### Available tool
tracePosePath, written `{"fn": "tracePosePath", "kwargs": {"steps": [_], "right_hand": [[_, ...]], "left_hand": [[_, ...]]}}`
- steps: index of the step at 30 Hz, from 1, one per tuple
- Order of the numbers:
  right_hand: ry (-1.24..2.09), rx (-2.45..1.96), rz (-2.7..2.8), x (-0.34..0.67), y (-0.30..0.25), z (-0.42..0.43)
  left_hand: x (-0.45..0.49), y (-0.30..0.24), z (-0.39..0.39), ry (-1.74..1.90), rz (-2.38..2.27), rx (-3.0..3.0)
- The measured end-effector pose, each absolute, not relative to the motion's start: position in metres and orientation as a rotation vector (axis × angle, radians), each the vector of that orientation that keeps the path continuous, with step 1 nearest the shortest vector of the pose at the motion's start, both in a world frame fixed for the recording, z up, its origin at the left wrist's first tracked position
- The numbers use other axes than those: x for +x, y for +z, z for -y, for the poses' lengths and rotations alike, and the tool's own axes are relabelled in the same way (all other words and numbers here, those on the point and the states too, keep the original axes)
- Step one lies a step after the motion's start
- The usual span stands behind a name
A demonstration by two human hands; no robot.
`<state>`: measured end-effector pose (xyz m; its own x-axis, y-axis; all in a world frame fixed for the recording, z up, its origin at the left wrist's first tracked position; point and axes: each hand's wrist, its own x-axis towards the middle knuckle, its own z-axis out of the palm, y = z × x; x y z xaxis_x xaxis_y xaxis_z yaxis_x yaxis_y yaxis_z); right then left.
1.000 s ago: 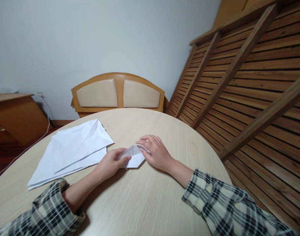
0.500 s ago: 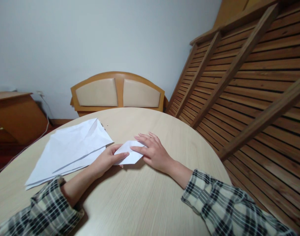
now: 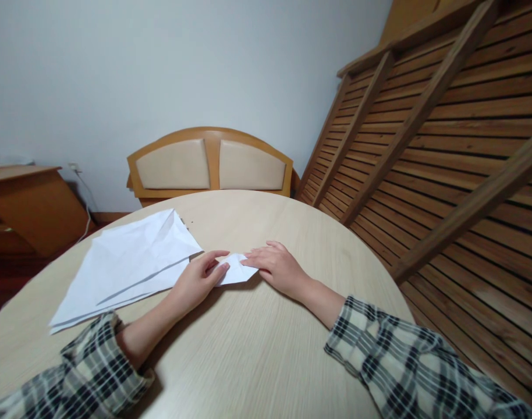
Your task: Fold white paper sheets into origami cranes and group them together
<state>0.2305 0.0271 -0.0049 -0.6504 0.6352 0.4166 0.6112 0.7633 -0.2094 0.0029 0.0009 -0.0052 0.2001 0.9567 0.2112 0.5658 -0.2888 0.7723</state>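
Observation:
A small folded piece of white paper lies on the round light-wood table, between my hands. My left hand pinches its left edge with thumb and fingers. My right hand lies over its right side, fingers curled down and pressing on the paper. Both forearms wear plaid sleeves.
A loose stack of white paper sheets lies on the table to the left of my hands. A wooden chair back stands behind the table. A slatted wooden frame leans along the right. A wooden cabinet stands at far left.
The folded paper has been pressed smaller and flatter. My right hand's fingers, spread flat over it before, have drawn back and curled onto its right edge; my left hand shifted slightly up.

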Motion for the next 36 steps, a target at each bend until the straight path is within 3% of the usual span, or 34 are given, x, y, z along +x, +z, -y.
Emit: {"fn": "tracePosePath", "kwargs": {"steps": [6, 18, 36], "right_hand": [[0.141, -1.011, 2.515, 0.232, -0.014, -0.031], [0.139, -1.052, 2.55, 0.228, -0.006, -0.021], [0.09, -0.882, 2.51, 0.225, -0.002, -0.019]], "left_hand": [[-0.001, -0.012, -0.001, 1.066, -1.402, 2.461], [0.003, -0.005, 0.002, 0.748, -1.285, 2.588], [0.003, -0.005, 0.001, 0.694, -1.313, 2.578]]}}
